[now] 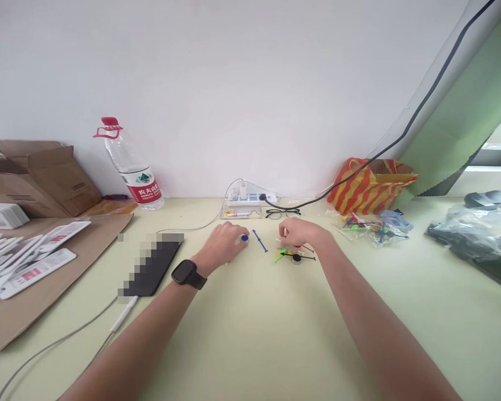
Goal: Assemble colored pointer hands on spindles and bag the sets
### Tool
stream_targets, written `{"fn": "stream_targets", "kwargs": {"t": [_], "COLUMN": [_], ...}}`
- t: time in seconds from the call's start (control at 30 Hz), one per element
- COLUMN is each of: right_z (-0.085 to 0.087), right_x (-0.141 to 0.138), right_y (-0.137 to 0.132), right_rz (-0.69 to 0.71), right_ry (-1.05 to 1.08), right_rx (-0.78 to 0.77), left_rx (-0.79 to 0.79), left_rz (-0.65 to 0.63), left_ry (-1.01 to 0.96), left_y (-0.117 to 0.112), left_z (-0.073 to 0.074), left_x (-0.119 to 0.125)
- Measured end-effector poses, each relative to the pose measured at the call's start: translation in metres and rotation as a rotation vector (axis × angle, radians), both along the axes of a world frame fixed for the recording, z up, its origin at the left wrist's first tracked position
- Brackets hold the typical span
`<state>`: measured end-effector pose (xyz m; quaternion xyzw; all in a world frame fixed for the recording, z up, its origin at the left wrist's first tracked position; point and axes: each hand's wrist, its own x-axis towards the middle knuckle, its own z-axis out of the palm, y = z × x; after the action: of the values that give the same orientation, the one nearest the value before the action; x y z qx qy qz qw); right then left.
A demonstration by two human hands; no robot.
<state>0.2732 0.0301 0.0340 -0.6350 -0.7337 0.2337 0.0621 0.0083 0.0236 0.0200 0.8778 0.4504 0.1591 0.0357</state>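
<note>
My left hand [223, 242], with a black watch on its wrist, rests on the pale table with fingers curled around a small blue round piece [244, 238]. A thin blue stick [259, 240] lies on the table between my hands. My right hand [298, 232] is curled over a small pile of coloured plastic sticks [294, 255], red, green, yellow and black, with a dark round piece among them. Its fingers pinch at the pile; what they hold is hidden.
A black phone [152, 267] on a white cable lies to the left. A water bottle [131, 167], cardboard boxes [37, 175] and white packets [29, 256] stand left. A power strip [250, 197], glasses [281, 213], a striped bag [369, 186] and bags of parts [376, 225] sit behind and to the right.
</note>
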Motion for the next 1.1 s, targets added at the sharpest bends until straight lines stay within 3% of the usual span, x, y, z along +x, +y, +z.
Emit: {"fn": "stream_targets", "kwargs": {"t": [0.13,0.33,0.5,0.7,0.83,0.97,1.1], "right_z": [0.004,0.027,0.043,0.053,0.053,0.052,0.052], "right_x": [-0.002,0.008,0.019,0.025,0.029,0.035,0.040], "right_y": [0.001,-0.001,-0.009,-0.015,-0.014,-0.013,-0.014], "right_rz": [-0.006,-0.018,-0.073,-0.130,-0.094,-0.093,-0.070], "right_ry": [-0.018,0.024,0.083,0.106,0.147,0.115,0.125], "right_rx": [-0.004,0.074,0.153,0.240,0.201,0.140,0.060], "left_rx": [0.037,-0.032,-0.099,-0.095,-0.142,-0.115,-0.135], "left_rz": [0.020,0.024,-0.031,-0.043,-0.062,-0.004,-0.047], "left_ry": [-0.028,-0.172,-0.259,-0.094,-0.040,-0.131,-0.221], "left_y": [0.001,-0.009,-0.009,-0.008,-0.003,-0.002,-0.008], "left_z": [0.011,0.029,0.023,0.015,0.016,0.022,0.028], "left_x": [-0.006,0.000,0.005,-0.001,-0.012,-0.016,-0.009]}}
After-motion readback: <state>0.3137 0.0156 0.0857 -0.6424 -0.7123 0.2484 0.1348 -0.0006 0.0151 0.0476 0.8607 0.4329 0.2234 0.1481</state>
